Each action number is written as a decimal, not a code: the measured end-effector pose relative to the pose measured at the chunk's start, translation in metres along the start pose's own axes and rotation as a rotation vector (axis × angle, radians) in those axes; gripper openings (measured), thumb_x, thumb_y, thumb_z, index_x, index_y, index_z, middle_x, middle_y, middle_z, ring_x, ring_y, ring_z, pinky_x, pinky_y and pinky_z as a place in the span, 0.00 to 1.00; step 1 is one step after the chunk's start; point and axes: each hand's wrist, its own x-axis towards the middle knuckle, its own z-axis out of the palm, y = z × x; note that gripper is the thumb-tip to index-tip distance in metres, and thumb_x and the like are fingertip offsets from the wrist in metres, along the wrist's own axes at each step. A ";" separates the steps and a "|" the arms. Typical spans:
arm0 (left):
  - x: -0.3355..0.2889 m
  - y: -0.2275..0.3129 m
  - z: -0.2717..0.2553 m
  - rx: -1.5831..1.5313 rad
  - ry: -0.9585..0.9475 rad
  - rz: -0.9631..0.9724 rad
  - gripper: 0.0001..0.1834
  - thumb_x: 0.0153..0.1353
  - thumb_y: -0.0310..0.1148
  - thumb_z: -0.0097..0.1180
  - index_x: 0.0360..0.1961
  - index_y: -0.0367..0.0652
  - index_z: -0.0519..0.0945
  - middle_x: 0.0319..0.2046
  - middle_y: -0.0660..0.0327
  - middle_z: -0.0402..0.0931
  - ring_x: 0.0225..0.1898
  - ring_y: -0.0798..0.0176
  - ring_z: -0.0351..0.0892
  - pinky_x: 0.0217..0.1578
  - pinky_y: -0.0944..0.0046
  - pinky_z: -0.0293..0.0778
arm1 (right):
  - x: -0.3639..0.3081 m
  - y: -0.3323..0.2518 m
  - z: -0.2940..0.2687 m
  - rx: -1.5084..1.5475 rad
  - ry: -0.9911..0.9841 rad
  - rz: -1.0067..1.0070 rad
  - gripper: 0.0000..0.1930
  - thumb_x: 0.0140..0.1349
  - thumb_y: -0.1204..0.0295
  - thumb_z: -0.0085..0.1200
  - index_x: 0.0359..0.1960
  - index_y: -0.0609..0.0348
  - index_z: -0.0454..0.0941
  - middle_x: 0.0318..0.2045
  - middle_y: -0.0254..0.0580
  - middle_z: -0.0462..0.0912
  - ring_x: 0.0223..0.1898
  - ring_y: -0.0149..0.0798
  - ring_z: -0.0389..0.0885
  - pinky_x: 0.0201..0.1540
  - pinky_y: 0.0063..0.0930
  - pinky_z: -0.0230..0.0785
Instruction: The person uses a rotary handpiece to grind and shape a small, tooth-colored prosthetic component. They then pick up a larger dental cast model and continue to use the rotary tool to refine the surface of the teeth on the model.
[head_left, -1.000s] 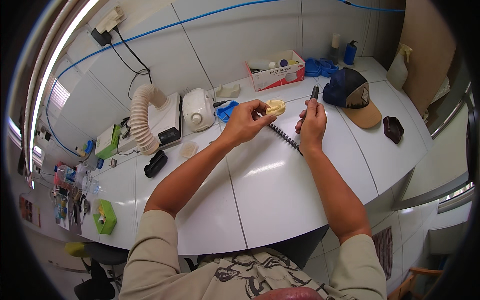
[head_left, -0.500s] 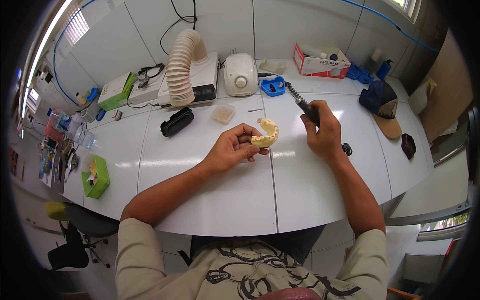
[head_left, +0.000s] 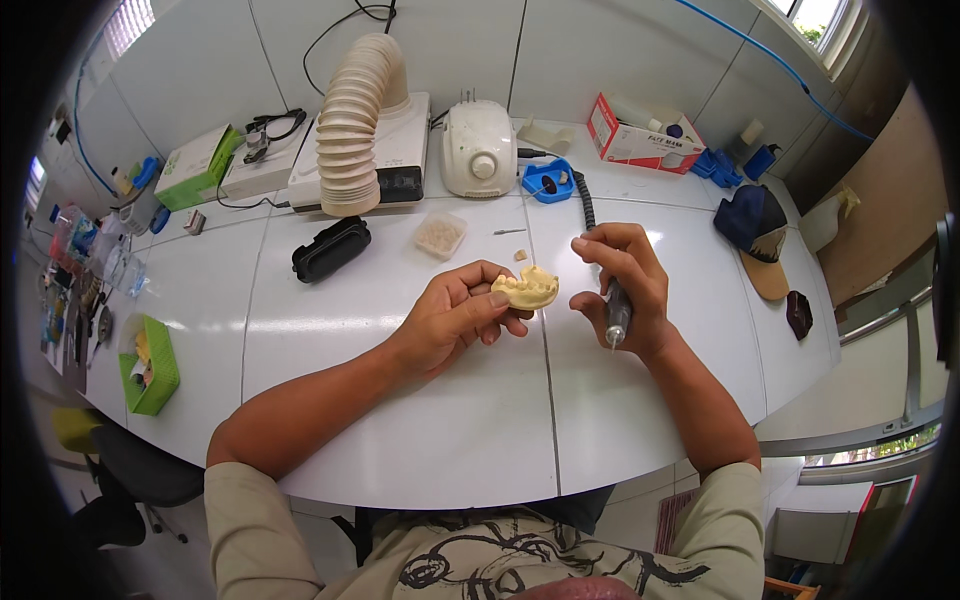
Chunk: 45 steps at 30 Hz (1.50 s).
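Note:
My left hand (head_left: 452, 308) pinches a cream-coloured dental cast (head_left: 532, 290) by one end, thumb on top and fingers below. The cast is a horseshoe-shaped jaw with teeth, held tilted above the table. In my right hand (head_left: 640, 275) lies a dark rotary handpiece (head_left: 617, 318), its metal tip pointing down toward me. The thumb and forefinger of that hand are spread apart, while the tool rests against the palm. A coiled cord (head_left: 586, 200) runs back from it toward the white control unit (head_left: 480, 150). Just behind the cast, a small tan piece (head_left: 520, 255) lies on the table.
Behind my hands are a thin metal bur (head_left: 508, 232), a clear small box (head_left: 440, 235), a black case (head_left: 332, 249) and a blue tray (head_left: 548, 181). A ribbed suction hose (head_left: 347, 130) stands at back left. A cap (head_left: 755, 235) lies right, a green basket (head_left: 150, 365) left.
The handpiece has swung round in my right hand, its tip now pointing toward me, and the thumb and forefinger have spread. My left hand has tilted the cast.

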 end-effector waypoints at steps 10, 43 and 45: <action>-0.008 0.005 0.008 0.196 -0.054 -0.015 0.15 0.80 0.36 0.67 0.55 0.44 0.73 0.52 0.56 0.88 0.49 0.65 0.93 0.38 0.69 0.77 | -0.005 -0.026 0.009 -0.008 -0.070 -0.040 0.35 0.51 0.67 0.87 0.64 0.55 0.89 0.46 0.45 0.88 0.39 0.42 0.91 0.34 0.34 0.86; -0.012 0.006 0.020 0.276 -0.044 -0.003 0.17 0.78 0.33 0.67 0.58 0.40 0.73 0.56 0.55 0.83 0.53 0.65 0.88 0.58 0.60 0.84 | -0.010 -0.017 0.006 0.008 -0.127 -0.008 0.26 0.48 0.80 0.83 0.52 0.55 0.91 0.38 0.38 0.85 0.31 0.38 0.87 0.30 0.33 0.79; -0.012 0.006 0.020 0.292 -0.043 -0.001 0.17 0.78 0.33 0.67 0.58 0.40 0.73 0.56 0.56 0.83 0.53 0.65 0.88 0.58 0.61 0.84 | -0.009 -0.016 0.005 0.003 -0.132 -0.008 0.26 0.49 0.79 0.83 0.52 0.54 0.91 0.38 0.38 0.85 0.31 0.38 0.87 0.29 0.33 0.79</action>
